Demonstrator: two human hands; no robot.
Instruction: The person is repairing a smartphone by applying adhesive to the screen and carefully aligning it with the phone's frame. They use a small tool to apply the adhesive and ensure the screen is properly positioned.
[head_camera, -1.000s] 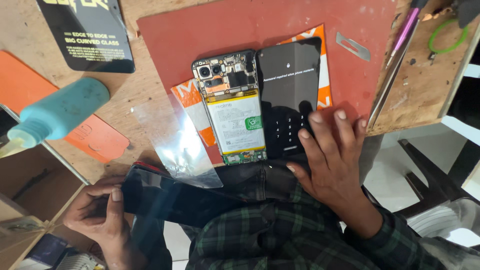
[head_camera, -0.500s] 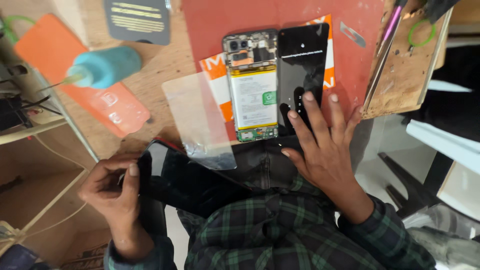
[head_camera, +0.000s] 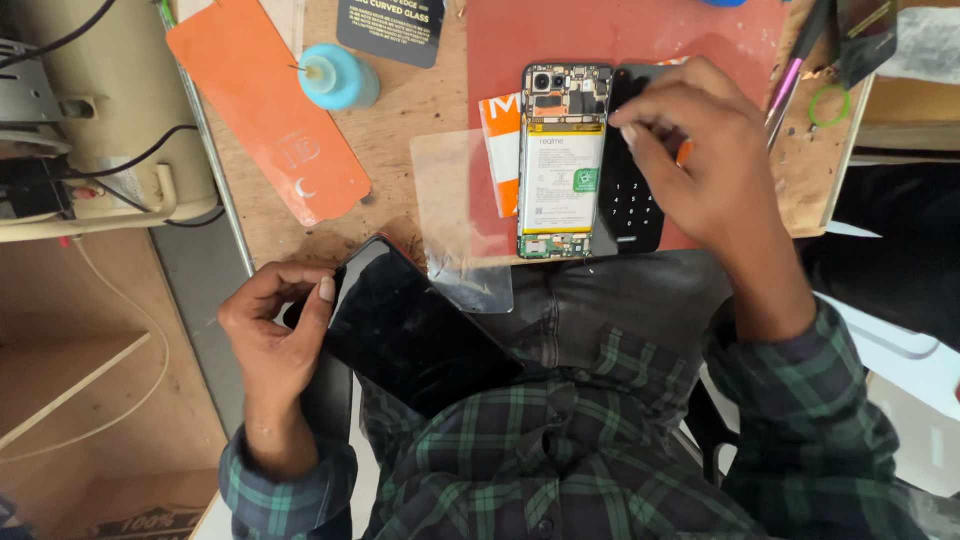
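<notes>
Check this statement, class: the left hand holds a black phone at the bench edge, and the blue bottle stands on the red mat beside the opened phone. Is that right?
Not quite. The head view shows the blue bottle on bare wooden bench, beside the orange card, not on the red mat. The rest holds: the left hand holds the black phone.

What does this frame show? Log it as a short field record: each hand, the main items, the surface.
left hand: grips the edge of a black phone held over the lap
right hand: rests on a dark back cover, an orange bit at the fingers
opened phone: back off, battery showing, beside the cover
clear film: left of the opened phone
surface: red mat on a wooden bench
</notes>
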